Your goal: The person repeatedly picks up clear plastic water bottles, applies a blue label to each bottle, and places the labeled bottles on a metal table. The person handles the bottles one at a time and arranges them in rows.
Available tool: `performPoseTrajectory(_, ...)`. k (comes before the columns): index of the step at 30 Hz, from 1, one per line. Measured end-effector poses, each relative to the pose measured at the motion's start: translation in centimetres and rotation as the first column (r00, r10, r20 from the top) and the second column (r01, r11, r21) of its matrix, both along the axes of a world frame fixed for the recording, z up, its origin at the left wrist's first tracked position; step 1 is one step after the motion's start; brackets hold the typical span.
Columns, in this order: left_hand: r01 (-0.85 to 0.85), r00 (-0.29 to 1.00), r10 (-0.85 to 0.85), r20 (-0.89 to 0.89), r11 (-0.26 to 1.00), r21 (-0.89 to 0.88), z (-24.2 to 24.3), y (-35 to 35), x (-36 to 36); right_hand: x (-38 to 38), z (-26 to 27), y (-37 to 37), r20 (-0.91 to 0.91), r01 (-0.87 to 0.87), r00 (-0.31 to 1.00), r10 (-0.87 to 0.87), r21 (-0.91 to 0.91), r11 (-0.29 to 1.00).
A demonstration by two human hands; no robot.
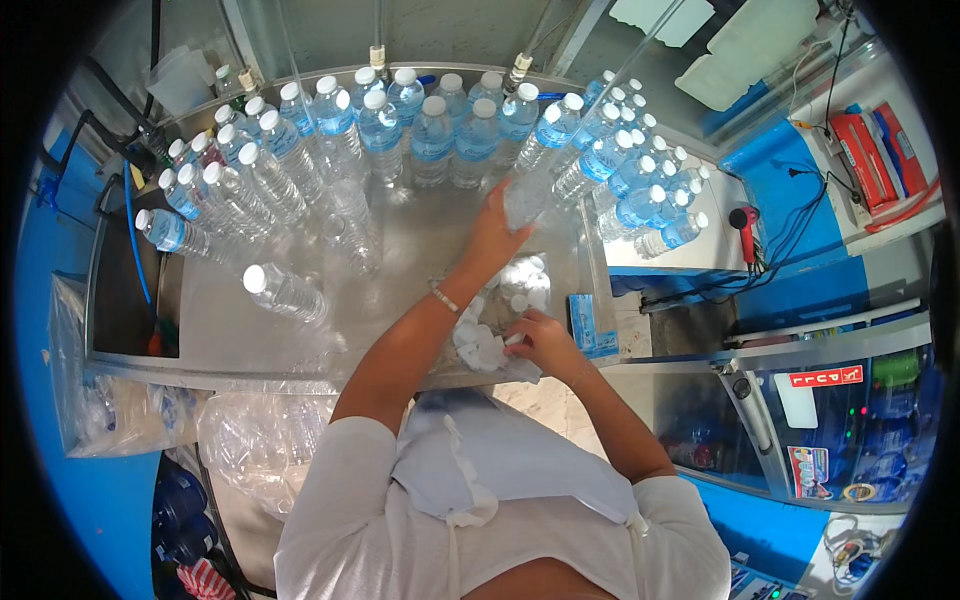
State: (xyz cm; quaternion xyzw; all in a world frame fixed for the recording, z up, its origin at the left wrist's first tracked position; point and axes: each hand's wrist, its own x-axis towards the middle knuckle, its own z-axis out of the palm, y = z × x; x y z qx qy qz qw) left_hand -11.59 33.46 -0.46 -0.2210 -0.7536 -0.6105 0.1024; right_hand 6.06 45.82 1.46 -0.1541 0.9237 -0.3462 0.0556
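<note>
My left hand (499,232), a beaded bracelet at its wrist, is closed around an uncapped clear plastic bottle (527,199) above the steel counter (405,300). Lower down, my right hand (541,343) has its fingers on a white bottle cap (514,340) at a bag of white caps (480,345) near the counter's front edge. Open bottles (352,244) without labels stand left of my left hand. One capped bottle without a label (285,292) stands nearer the front left. Capped bottles with blue labels (433,142) line the counter's back.
More labelled bottles (637,206) crowd a white side counter at the right. Blue printed labels (589,326) lie at the steel counter's right edge. A sink basin (135,300) with a blue hose is at the left. A pink heat gun or dryer (745,232) hangs at right.
</note>
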Motion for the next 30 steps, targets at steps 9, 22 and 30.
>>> performPoseTrajectory(9, -0.003, 0.999, 0.009, 0.036, 0.985, -0.174, 0.9, -1.2, 0.0, -8.5, 0.6, 3.7, 0.405, 0.555, 0.830, -0.383, -0.667, 0.497)
performPoseTrajectory(22, -0.009, 1.000, 0.012, 0.026, 0.994, -0.112, 1.6, -5.8, 4.5, -18.1, 3.5, 1.3, 0.708, 0.628, 0.696, 0.117, -0.680, 0.379)
performPoseTrajectory(30, 0.077, 0.984, -0.034, 0.174, 0.965, -0.251, 3.8, -3.0, 1.3, -14.8, 6.4, 3.5, 0.237, 0.545, 0.831, -0.503, -0.531, 0.649)
